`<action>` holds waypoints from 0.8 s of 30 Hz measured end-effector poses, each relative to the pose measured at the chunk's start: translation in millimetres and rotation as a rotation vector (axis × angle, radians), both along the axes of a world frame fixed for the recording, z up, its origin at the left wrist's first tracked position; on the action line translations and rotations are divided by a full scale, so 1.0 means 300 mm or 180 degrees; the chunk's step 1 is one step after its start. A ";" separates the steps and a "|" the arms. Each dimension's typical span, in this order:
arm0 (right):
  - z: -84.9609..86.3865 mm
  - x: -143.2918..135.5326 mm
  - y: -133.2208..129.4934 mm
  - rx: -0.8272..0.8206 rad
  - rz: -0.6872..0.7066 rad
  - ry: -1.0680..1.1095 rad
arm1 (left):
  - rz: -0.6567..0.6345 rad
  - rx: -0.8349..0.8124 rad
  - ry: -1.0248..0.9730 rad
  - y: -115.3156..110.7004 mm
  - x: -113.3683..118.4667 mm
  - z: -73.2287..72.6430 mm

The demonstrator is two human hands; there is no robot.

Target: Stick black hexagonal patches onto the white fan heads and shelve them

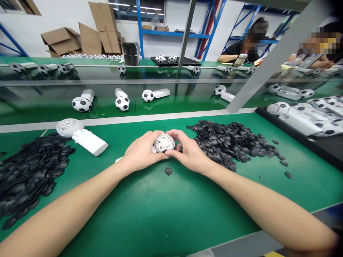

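Note:
Between my two hands is a white football-patterned handheld fan (164,142), its openwork round head facing up. My left hand (142,150) is closed round the head's left side, and a bit of white handle shows by that wrist. My right hand (186,150) grips the head's right edge with thumb and fingers; whether a small piece is pinched there is hidden. One black pentagon piece (168,171) lies on the green table just below. Heaps of black pieces lie on both sides, a left heap (34,171) and a right heap (227,142). Another white fan (89,141) rests beyond my left forearm.
Behind a pale rail (134,119), several football fans lie on a glossy green belt (104,103). A black tray (327,150) at right holds many fans. A slanted grey post (268,60) crosses the right side. Two people sit across the line; cardboard boxes (107,39) stand behind.

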State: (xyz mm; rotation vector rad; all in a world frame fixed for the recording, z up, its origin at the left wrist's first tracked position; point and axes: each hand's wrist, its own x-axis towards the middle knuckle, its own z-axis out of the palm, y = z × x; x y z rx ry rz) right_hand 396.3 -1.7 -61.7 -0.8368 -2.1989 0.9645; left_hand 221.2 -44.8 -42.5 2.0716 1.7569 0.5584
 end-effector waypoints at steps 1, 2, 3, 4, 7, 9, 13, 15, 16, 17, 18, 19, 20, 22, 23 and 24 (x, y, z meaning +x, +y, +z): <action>-0.001 0.000 0.002 0.0010 0.0015 -0.0009 | 0.0031 0.0005 0.0073 -0.003 0.002 0.002; -0.002 0.001 0.003 0.0036 0.0037 -0.0015 | 0.0060 0.0011 0.0144 -0.006 0.004 0.004; -0.003 0.003 0.005 0.0076 0.0063 -0.0018 | 0.0078 0.0013 0.0196 -0.008 0.005 0.006; -0.004 0.005 0.006 0.0124 0.0093 -0.0015 | 0.0082 0.0005 0.0216 -0.008 0.006 0.007; -0.002 0.012 0.008 0.0177 0.0167 0.0009 | 0.0067 -0.0073 0.0085 -0.003 0.003 0.010; 0.000 0.014 0.007 0.0112 0.0172 0.0004 | 0.0052 -0.0147 -0.0026 0.002 0.002 0.013; 0.002 0.004 0.004 0.0144 0.0077 -0.0038 | 0.0035 -0.0145 -0.0012 0.003 0.005 0.018; 0.003 -0.001 0.006 0.0213 0.0047 -0.0051 | 0.0047 -0.0105 0.0036 0.001 0.008 0.018; 0.006 0.000 0.008 0.0220 0.0053 -0.0074 | 0.0047 -0.0094 0.0050 0.000 0.008 0.018; 0.011 0.003 0.009 0.0217 0.0038 -0.0105 | 0.0030 -0.0091 0.0055 0.000 0.006 0.017; 0.017 0.008 0.010 0.0238 -0.0041 -0.0139 | -0.0006 -0.0089 0.0052 0.002 0.003 0.017; 0.025 0.016 0.009 0.0305 -0.0183 -0.0190 | -0.0044 -0.0103 0.0047 0.005 -0.003 0.017; 0.033 0.025 0.005 0.0399 -0.0338 -0.0267 | -0.0069 -0.0133 0.0057 0.008 -0.010 0.018; 0.047 0.040 -0.010 0.0543 -0.0396 -0.0527 | -0.0104 -0.0183 0.0165 0.018 -0.026 0.020; 0.051 0.045 -0.022 0.0567 -0.0232 -0.0700 | -0.0116 -0.0174 0.0260 0.022 -0.033 0.021; 0.052 0.046 -0.035 0.0559 0.0027 -0.0879 | -0.0128 -0.0129 0.0363 0.026 -0.040 0.022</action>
